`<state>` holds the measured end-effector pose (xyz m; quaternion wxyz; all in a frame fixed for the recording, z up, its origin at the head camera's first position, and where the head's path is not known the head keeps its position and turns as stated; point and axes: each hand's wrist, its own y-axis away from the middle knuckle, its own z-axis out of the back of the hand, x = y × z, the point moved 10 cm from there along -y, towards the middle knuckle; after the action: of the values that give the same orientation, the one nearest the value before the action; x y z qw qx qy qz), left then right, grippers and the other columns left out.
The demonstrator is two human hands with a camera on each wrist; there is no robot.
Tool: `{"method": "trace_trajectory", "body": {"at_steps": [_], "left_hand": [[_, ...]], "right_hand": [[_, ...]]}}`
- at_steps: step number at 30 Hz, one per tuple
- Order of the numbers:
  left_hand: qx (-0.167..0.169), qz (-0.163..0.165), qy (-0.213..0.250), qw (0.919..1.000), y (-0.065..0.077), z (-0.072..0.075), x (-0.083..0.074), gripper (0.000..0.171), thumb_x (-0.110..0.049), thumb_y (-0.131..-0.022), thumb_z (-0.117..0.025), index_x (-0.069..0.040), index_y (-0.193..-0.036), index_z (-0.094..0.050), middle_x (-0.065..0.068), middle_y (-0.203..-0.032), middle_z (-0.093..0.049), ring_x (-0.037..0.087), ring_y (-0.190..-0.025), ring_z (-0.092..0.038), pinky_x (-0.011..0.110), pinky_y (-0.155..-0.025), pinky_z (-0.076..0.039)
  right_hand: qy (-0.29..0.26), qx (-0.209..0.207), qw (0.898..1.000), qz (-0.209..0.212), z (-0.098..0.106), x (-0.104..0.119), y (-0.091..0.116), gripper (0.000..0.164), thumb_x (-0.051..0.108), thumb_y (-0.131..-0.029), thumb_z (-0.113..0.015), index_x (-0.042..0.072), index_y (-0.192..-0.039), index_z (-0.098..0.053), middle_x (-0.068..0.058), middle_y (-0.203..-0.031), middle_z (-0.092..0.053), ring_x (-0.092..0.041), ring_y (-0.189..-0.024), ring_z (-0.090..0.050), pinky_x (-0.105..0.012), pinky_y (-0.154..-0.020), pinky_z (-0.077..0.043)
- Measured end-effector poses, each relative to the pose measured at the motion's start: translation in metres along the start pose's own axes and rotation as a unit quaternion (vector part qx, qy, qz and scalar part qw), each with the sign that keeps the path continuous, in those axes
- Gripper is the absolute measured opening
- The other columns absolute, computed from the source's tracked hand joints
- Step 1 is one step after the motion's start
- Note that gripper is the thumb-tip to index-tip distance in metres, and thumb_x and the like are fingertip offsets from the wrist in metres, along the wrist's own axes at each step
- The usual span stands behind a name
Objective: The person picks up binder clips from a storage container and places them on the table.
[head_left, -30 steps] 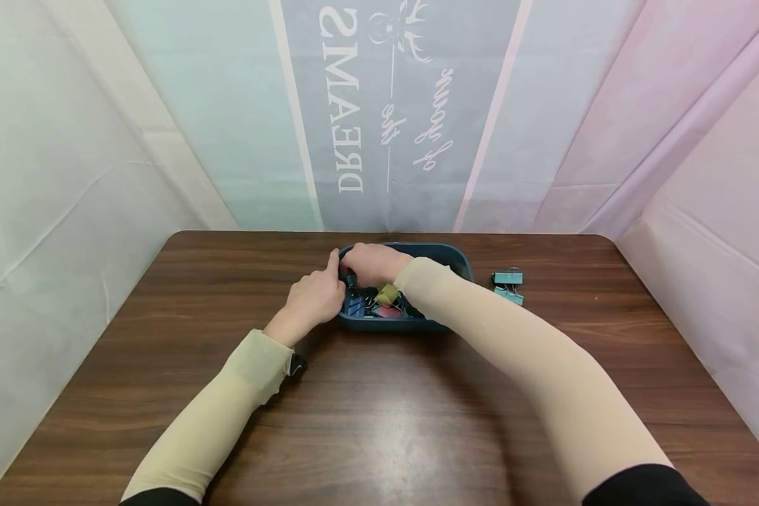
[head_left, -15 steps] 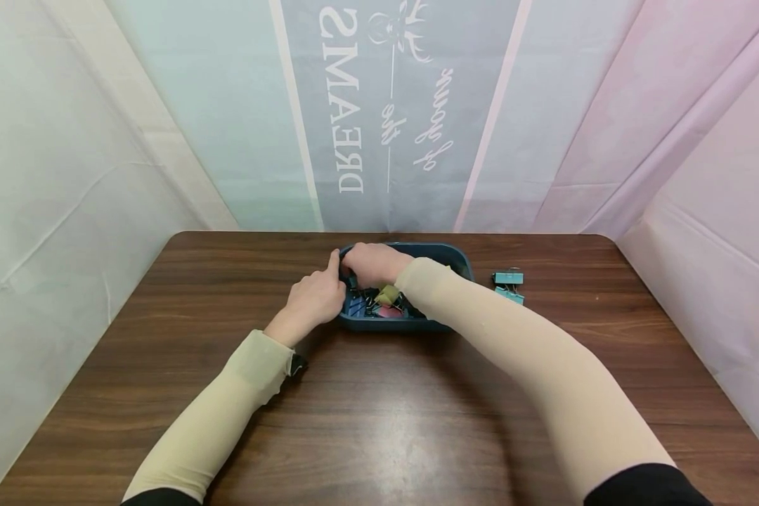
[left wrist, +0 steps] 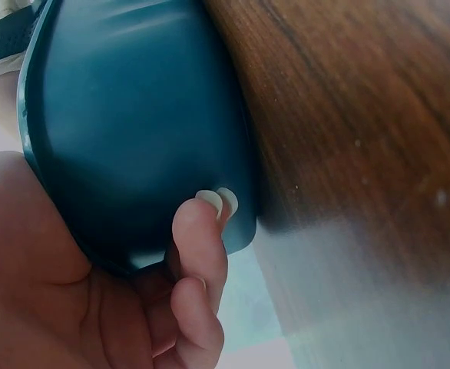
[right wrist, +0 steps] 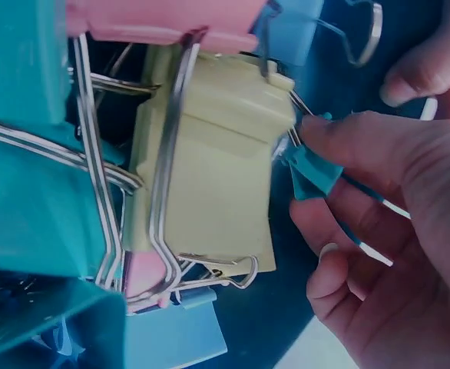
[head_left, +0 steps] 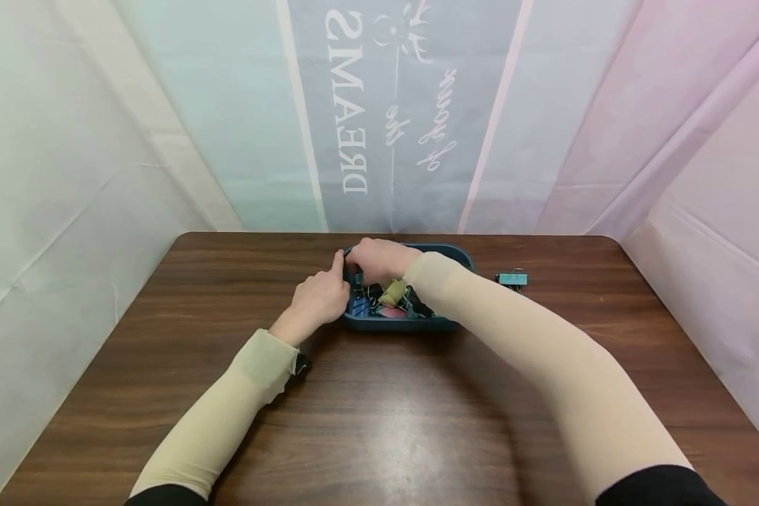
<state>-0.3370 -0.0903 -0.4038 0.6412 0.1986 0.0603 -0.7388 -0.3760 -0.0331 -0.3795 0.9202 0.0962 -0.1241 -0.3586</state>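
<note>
Left hand (head_left: 319,299): at left end of bin (head_left: 405,324), grasping the wall; with index finger stretched along the rim, and with other fingers bent against the outside.
Right hand (head_left: 382,260): inside bin, near its left end; pinching small clip (right wrist: 317,171) between thumb and finger.
Small clip: teal, in bin, close beside yellow clip (right wrist: 217,161); cannot tell whether touching.
Rest of bin: filled with pink clip (right wrist: 160,19), blue clip (right wrist: 175,330) and larger teal clips (right wrist: 29,200).
Right of bin: on table (head_left: 379,422), one clip (head_left: 512,279), also teal.
</note>
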Motion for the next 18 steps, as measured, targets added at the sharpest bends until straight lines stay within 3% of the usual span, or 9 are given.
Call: {"method": "trace_trajectory", "body": {"at_steps": [13,18], "left_hand": [[-0.007,0.012,-0.009,0.9999,-0.001,0.002,-0.002,0.068,-0.025,-0.105,-0.039,-0.011,-0.161,-0.003,0.008,-0.056,-0.053,0.019,-0.041,-0.036,0.032,-0.04,-0.027],[-0.008,0.02,-0.012,0.9997,-0.001,0.001,-0.001,0.068,-0.027,-0.105,-0.04,-0.012,-0.161,-0.005,0.01,-0.06,-0.056,0.023,-0.044,-0.043,0.034,-0.042,-0.031]], "right_hand": [[-0.056,-0.032,0.998,0.024,0.031,-0.011,0.021,0.023,0.013,-0.092,-0.072,0.005,-0.113,-0.073,-0.003,-0.101,-0.068,-0.017,-0.089,-0.062,-0.033,-0.083,-0.052],[-0.071,-0.046,0.996,0.018,0.044,-0.025,0.034,0.022,0.014,-0.092,-0.072,0.006,-0.113,-0.072,-0.002,-0.102,-0.068,-0.016,-0.091,-0.063,-0.033,-0.083,-0.051]]}}
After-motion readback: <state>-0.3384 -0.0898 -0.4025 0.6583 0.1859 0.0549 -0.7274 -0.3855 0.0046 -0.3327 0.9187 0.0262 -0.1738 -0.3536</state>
